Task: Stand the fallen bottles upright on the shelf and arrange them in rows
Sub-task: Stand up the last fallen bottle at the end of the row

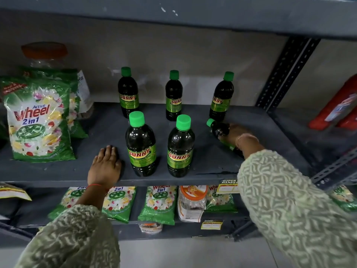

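Grey shelf [58, 171]: R hand [236, 134] grips fallen bottle [219, 129] nr right edge; L hand [105, 167] flat, open, at front edge.

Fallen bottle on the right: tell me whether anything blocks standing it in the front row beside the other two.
Nothing visible blocks it. The right hand already grips the fallen bottle, and the shelf right of the front-right bottle is bare. The back-right bottle stands close behind.

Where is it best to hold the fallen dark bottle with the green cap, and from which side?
Grip the fallen dark bottle with the green cap around its mid-body from the right, where the right hand already is: its cap points back-left, and upright bottles crowd its left.
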### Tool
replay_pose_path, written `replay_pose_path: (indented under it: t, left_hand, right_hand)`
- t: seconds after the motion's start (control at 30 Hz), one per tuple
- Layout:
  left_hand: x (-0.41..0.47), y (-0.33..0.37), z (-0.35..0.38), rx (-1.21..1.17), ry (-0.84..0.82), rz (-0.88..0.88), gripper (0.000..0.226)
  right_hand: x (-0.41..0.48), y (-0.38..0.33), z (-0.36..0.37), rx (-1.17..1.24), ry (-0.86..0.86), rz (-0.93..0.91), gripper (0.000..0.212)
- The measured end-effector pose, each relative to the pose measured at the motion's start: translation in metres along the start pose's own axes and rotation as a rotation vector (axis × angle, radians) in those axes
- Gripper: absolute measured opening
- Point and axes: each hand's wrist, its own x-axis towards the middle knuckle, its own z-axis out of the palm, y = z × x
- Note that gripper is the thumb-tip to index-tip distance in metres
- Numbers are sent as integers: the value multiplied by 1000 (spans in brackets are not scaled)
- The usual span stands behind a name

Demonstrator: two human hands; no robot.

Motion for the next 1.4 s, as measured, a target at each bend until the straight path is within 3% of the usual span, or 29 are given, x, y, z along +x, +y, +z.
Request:
replay_pose_path:
  t: [0.17,0.37,0.53,0.77,0.87,0.97,1.03,1.1,1.2,1.3,1.4]
  left_hand:
    - [-1,-2,1,20,1,6,61]
    - [0,-1,2,21,-3,4,54]
    - [0,0,1,-9,1,1,54]
    - [0,0,0,16,-1,4,55]
    - [0,0,0,21,1,2,55]
    - [0,0,0,22,14,3,55]
    - [-1,1,1,14,26,8,54]
    - [-1,2,1,6,32,9,54]
    - [-1,2,0,3,22,3,54]
    - [0,1,0,3,14,-1,54]
    - [-1,1,1,-8,10,-3,54]
  right_hand:
    - [6,4,3,190,164,41,57]
    - [4,-21,-1,687,455,5,72]
    - [-1,-39,14,779,559,-43,78]
    - [-2,-43,3,594,563,2,95]
    - [-3,-43,-5,617,555,-58,81]
    - [-1,-44,-15,626,430,-91,50]
    - [-1,-46,-20,614,327,-80,50]
    - [-2,-49,-23,534,385,-51,72]
    - [-5,-50,-26,628,547,-136,58]
    - [-8,-46,-39,657,394,-142,41]
    - [-8,-45,-50,671,246,-151,50]
